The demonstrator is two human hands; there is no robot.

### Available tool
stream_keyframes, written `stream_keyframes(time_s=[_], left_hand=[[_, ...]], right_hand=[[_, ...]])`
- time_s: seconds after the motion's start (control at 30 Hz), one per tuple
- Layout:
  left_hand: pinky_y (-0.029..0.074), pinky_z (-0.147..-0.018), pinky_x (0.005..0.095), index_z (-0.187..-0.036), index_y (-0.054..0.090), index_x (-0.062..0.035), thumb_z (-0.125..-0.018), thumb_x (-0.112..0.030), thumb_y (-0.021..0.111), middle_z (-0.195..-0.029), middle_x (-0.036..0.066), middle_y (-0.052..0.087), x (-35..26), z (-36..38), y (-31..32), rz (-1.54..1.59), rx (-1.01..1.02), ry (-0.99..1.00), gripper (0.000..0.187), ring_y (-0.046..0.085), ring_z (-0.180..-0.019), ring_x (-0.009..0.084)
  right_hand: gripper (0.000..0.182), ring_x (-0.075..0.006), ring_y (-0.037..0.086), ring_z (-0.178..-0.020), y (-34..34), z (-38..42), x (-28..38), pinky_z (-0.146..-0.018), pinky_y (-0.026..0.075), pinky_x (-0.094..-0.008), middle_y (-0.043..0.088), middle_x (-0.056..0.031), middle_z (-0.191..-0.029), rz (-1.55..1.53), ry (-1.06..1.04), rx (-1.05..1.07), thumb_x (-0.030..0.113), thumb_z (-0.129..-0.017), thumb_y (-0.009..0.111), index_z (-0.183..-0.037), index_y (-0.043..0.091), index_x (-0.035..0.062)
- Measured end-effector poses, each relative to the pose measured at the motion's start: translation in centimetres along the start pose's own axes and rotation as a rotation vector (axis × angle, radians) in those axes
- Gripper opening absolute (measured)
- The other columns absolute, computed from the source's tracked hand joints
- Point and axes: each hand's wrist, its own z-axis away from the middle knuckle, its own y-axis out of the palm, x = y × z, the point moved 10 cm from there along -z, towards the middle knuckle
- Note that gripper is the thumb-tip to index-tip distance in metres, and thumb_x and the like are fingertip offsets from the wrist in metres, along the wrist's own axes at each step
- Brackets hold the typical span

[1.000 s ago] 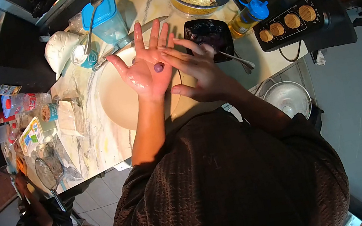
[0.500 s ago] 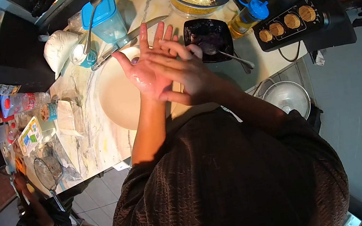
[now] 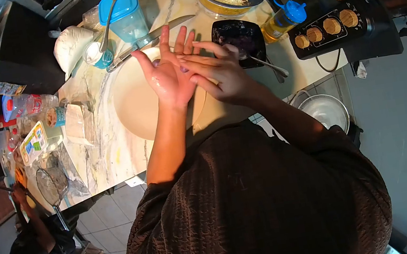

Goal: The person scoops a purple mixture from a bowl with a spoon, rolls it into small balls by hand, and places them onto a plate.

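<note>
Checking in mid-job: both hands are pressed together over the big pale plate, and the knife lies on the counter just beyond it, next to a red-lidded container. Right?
Not quite. The head view shows the container beside the knife has a blue lid, not red. The left hand and right hand do meet over the plate.

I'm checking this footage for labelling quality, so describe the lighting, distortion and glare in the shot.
Head view: strong fisheye bend with a black rim at the corners; warm overhead light falls on the marble counter, leaving the floor and edges dim; wet shine on the left hand, where the right hand lies across it; the pale plate looks slightly washed out; the far person at lower left is dark and unclear.
</note>
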Motion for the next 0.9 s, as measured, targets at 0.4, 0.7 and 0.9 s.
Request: stream_keyframes(time_s=[0.4,0.7,0.9], left_hand=[[0.032,-0.115,0.0470,-0.145,0.037,-0.0043,-0.092,-0.076,0.040,-0.148,0.024,0.041,-8.7,4.3,-4.3,-0.134,-0.178,0.295,0.089,0.040,-0.137,0.0383],[0.049,-0.096,0.0426,-0.138,0.045,0.0007,-0.094,-0.075,0.036,-0.129,0.025,0.059,-13.1,10.6,-8.1,-0.261,-0.288,0.445,0.089,0.060,-0.115,0.0364],[0.049,-0.093,0.0404,-0.135,0.048,0.0015,-0.095,-0.073,0.037,-0.121,0.023,0.063,-13.1,11.7,-9.2,-0.205,-0.283,0.422,0.085,0.063,-0.109,0.0337]], right_hand=[[0.031,-0.0171,0.063,-0.097,2.8,0.0,-1.3,-0.089,0.036,-0.0383,0.073,0.0028,-0.094,-0.241,0.169,-0.159,0.021,-0.077,0.079,-0.106,0.074,0.0138],[0.039,-0.0181,0.065,-0.093,9.6,2.0,-0.8,-0.088,0.042,-0.0387,0.074,0.0030,-0.090,-0.248,0.168,0.138,0.016,-0.077,0.080,-0.115,0.071,0.0104],[0.038,-0.0172,0.064,-0.093,9.9,2.1,-1.8,-0.089,0.038,-0.0374,0.074,0.0043,-0.092,-0.235,0.203,0.154,0.017,-0.079,0.078,-0.116,0.071,0.0148]])
